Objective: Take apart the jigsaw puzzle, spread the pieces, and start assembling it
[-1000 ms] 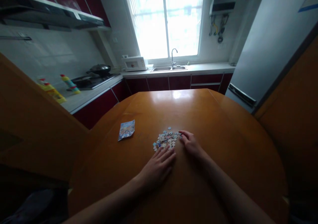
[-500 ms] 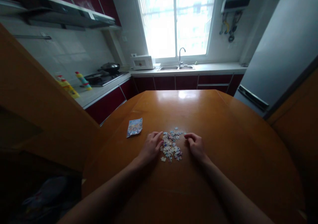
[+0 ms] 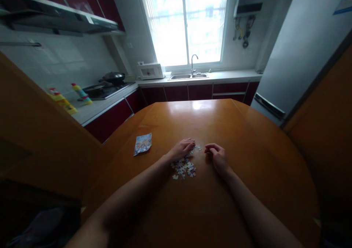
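Observation:
A loose heap of small jigsaw puzzle pieces (image 3: 184, 166), mostly pale with blue and pinkish bits, lies on the wooden table. Over the upper part of the heap stretches my left hand (image 3: 182, 149), palm down with fingers extended, hiding some pieces beneath it. A few stray pieces (image 3: 199, 148) show just beyond its fingertips. To the right of the heap, my right hand (image 3: 217, 155) rests with curled fingers pressed together; whatever they pinch, if anything, is too small to make out. A printed picture sheet or packet (image 3: 143, 144) lies left of the pieces.
The round-sided wooden table (image 3: 247, 167) spans the foreground. Behind it are a sink (image 3: 180, 77), a white microwave (image 3: 151, 71) and a stove with a wok (image 3: 114, 77). Bottles (image 3: 81, 94) stand on the left counter, and a fridge (image 3: 286, 53) is at right.
My left hand has moved right and forward from the heap's left side to over its upper part. My right hand stays beside the heap, fingers curled. The view has shifted slightly.

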Motion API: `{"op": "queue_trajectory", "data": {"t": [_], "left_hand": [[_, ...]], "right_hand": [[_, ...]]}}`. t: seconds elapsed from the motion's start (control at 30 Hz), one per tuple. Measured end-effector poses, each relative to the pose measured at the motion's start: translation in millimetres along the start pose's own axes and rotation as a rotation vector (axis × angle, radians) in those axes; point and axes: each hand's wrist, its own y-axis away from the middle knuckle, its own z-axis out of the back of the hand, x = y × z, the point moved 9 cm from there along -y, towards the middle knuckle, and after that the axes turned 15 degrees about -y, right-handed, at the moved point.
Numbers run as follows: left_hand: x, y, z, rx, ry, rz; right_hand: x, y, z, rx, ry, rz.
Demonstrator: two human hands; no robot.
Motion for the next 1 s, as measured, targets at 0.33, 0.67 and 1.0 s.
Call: {"op": "queue_trajectory", "data": {"t": [0.33, 0.67, 1.0], "left_hand": [[-60, 18, 0.4, 0.059, -0.209, -0.111], [-57, 45, -19.9, 0.15, -0.621, 0.109], [-85, 83, -27.5, 0.135, -0.572, -0.008]], "right_hand": [[10, -18, 23, -0.091, -0.132, 0.008], [7, -17, 24, -0.05, -0.161, -0.05], [1, -15, 21, 0.004, -0.139, -0.106]]}}
